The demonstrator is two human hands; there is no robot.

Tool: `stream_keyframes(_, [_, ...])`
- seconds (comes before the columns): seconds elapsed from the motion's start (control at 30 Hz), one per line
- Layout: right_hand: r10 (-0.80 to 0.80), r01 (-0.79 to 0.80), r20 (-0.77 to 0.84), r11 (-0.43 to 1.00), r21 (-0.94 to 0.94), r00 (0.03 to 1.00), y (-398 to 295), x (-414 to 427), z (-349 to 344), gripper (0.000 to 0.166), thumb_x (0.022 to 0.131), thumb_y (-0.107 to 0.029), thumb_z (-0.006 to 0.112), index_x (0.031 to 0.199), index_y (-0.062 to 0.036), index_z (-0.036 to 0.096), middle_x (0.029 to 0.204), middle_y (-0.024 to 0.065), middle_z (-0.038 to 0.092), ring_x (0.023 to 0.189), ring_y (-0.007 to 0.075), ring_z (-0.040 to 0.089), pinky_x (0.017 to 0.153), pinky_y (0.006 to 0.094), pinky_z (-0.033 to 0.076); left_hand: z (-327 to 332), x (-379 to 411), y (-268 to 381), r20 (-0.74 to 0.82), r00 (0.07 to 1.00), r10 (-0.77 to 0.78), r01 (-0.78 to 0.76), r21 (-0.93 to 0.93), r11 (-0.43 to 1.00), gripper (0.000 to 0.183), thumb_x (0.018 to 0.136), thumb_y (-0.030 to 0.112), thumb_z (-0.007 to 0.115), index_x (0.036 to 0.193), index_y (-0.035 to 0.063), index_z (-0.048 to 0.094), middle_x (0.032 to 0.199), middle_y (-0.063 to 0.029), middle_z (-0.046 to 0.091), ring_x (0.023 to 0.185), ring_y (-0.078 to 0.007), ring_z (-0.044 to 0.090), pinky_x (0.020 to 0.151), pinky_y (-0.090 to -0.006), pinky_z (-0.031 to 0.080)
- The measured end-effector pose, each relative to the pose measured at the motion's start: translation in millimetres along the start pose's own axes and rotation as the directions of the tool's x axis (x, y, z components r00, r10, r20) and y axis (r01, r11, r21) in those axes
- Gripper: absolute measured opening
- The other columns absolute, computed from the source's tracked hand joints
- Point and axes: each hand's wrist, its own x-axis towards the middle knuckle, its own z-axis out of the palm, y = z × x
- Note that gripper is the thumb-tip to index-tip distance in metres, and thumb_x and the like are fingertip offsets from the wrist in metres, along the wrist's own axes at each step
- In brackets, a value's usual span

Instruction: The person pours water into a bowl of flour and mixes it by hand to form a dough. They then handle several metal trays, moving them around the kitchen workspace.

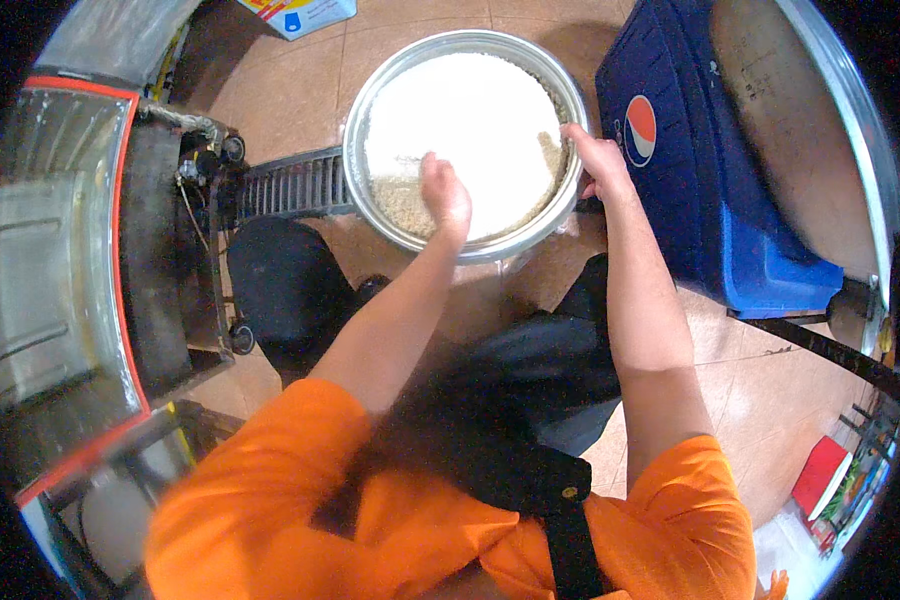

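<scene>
A round metal basin [352,187] is in front of my knees, close to the tiled floor. White powder [472,112] covers most of its contents, and tan crumbly material [405,206] shows along the near left side and at the right edge. My left hand [447,196] is over the near part of the basin, at the border between powder and crumbs; its fingers are partly hidden and slightly blurred. On the right side, my right hand [598,161] grips the basin's rim, thumb on top and fingers outside.
A blue Pepsi-marked plastic bin [675,150] stands close on the right, with a large metal vessel [795,127] beyond it. Left are a floor drain grate [292,182] and a red-edged metal appliance [131,247]. A printed box [307,15] lies at the top.
</scene>
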Motion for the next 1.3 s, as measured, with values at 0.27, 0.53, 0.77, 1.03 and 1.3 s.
stream_keyframes(0.27, [0.025,-0.027,-0.036,0.998,-0.054,0.999,12.7,10.7,-6.7,0.080,0.068,-0.055,0.065,0.111,0.0117,0.061,0.104,0.0255,0.065,0.087,0.0358,0.068,0.064,0.0431,0.058,20.4,49.4,220.4,0.419,0.826,0.378,-0.302,-0.238,0.923,0.027,0.096,0.016,0.046,0.104,-0.0047,0.061,0.101,-0.0258,0.062,0.095,-0.0384,0.062,0.083,-0.0408,0.048])
stream_keyframes(0.53, [-0.048,0.047,-0.001,0.993,-0.111,0.999,0.2,8.3,-0.3,0.074,0.072,-0.053,0.063,0.112,0.0100,0.061,0.102,0.0248,0.066,0.086,0.0337,0.068,0.064,0.0438,0.059,49.6,148.1,70.9,0.670,0.527,0.523,-0.696,-0.014,0.718,0.038,0.090,0.018,0.047,0.117,-0.0072,0.056,0.121,-0.0290,0.056,0.115,-0.0398,0.053,0.101,-0.0452,0.041])
stream_keyframes(0.77, [-0.007,0.006,-0.014,0.996,-0.088,1.000,2.7,-0.3,-9.5,0.075,0.071,-0.050,0.064,0.112,0.0124,0.060,0.109,0.0267,0.064,0.091,0.0367,0.067,0.063,0.0424,0.060,-45.0,204.4,62.7,0.815,0.278,-0.509,-0.954,0.295,-0.047,0.053,0.084,0.016,0.052,0.131,-0.0075,0.045,0.138,-0.0247,0.044,0.128,-0.0340,0.044,0.107,-0.0412,0.036])
stream_keyframes(1.03, [-0.039,0.040,0.009,0.995,-0.096,0.999,4.4,0.2,-12.4,0.076,0.070,-0.050,0.064,0.112,0.0135,0.060,0.109,0.0276,0.063,0.091,0.0367,0.067,0.063,0.0421,0.060,-91.2,84.0,66.0,0.666,0.209,-0.716,-0.948,0.319,0.020,0.039,0.083,0.023,0.056,0.113,-0.0015,0.062,0.129,-0.0218,0.051,0.121,-0.0342,0.048,0.097,-0.0467,0.042])
stream_keyframes(1.3, [-0.088,0.089,0.029,0.995,-0.050,0.996,3.5,-2.2,-3.9,0.070,0.070,-0.046,0.065,0.108,0.0131,0.061,0.101,0.0255,0.066,0.084,0.0320,0.069,0.059,0.0407,0.059,-60.4,33.8,149.7,0.965,0.256,-0.065,-0.780,0.245,0.576,0.026,0.075,0.019,0.057,0.084,-0.0046,0.066,0.088,-0.0246,0.066,0.088,-0.0404,0.063,0.080,-0.0454,0.051])
